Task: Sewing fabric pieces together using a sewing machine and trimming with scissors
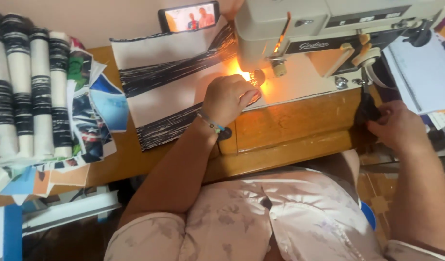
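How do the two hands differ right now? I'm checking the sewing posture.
The left hand rests on the black-and-white fabric by the lit needle area; the right hand is off the table's right edge, touching something dark. Left wrist wears a bracelet; right appears bare.

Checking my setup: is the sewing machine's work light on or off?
On: a bright orange glow shines under the sewing machine head, by the left hand.

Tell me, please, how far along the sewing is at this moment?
Done, it seems: rolled black-and-white pieces lie stacked at the table's left. In hand: the left hand presses a white panel with black stripes under the lit needle area of the sewing machine, while the right hand touches a dark part at the table's right edge. Left: most of the panel lies left of the needle; printed pieces lie beside it.
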